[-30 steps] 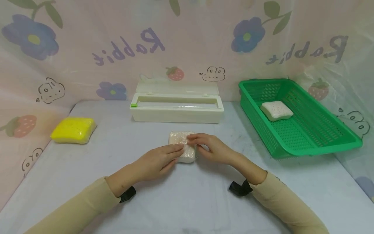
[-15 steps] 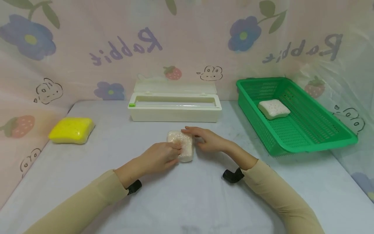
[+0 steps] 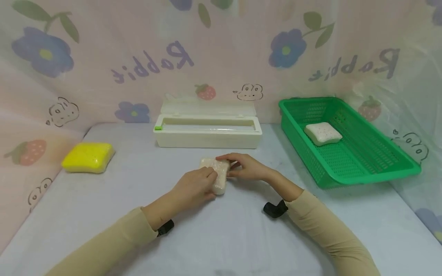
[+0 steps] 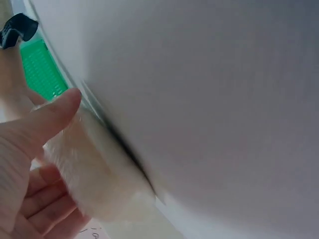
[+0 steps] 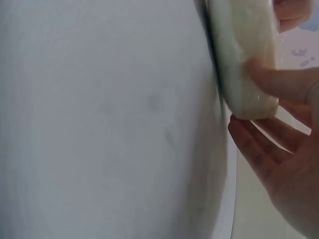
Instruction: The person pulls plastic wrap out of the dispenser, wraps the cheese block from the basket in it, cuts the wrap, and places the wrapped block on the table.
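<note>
A cream-white, sponge-like block in clear, shiny film lies on the table in the middle of the head view. My left hand grips its left part, the fingers curled over the top and the thumb at the near edge. At the far right corner my right hand holds the block, thumb against the right side and fingers round the far edge. The right wrist view shows that thumb on the film-covered side of the block. My left fingers partly cover the top in the head view.
Behind the block stands an open white cling-film box with a green slider. A green basket at the right holds a speckled white block. At the left lies a shiny yellow block. A patterned curtain hangs around the table.
My left fingers have gone from lying flat on the block to curling over its left part. My right hand has shifted to the far right corner. The block has turned slightly.
</note>
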The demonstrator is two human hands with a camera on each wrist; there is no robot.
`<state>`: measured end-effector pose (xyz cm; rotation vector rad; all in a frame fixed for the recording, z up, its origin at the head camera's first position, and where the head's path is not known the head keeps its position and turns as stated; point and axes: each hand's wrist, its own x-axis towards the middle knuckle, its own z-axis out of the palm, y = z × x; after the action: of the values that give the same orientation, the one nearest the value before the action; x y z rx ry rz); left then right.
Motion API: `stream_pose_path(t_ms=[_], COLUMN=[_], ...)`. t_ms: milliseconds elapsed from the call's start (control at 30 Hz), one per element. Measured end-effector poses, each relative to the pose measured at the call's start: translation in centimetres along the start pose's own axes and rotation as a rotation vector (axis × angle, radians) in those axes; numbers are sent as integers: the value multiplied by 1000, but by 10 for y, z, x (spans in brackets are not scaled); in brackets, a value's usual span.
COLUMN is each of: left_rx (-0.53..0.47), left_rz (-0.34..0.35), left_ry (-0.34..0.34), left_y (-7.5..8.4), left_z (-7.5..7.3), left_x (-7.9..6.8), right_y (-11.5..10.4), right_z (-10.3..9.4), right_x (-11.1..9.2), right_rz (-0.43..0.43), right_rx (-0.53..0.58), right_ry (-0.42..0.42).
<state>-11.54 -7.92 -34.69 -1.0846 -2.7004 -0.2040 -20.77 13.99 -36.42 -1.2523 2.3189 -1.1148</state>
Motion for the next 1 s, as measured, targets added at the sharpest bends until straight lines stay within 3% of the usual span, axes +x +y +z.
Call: stream_pose_path(t_ms=[167, 300, 433, 533, 667, 767, 1000], left_rx=[-97, -262, -427, -481, -578, -663, -749], left_rz=[-91, -156, -191, -210, -298, -409, -604], left_ry=[48, 103, 202, 288, 375, 380, 289], left_y=[-5, -10, -14, -15, -15, -15, -17], left_z=[-3, -7, -8, -7, -6, -8, -12], left_x=[-4, -8, -12, -13, -13, -12, -10], right_y=[2, 2, 0, -1, -6, -13, -26], right_z=[0, -2, -2, -1, 0, 2, 7], right_x=[-1, -2, -4, -4, -5, -5, -2], right_rz=[-11, 37, 86, 104, 179, 270, 395], right_rx=[-2, 14, 36, 57, 114, 200, 372], right_ry=[24, 53, 75, 84, 121, 166, 242])
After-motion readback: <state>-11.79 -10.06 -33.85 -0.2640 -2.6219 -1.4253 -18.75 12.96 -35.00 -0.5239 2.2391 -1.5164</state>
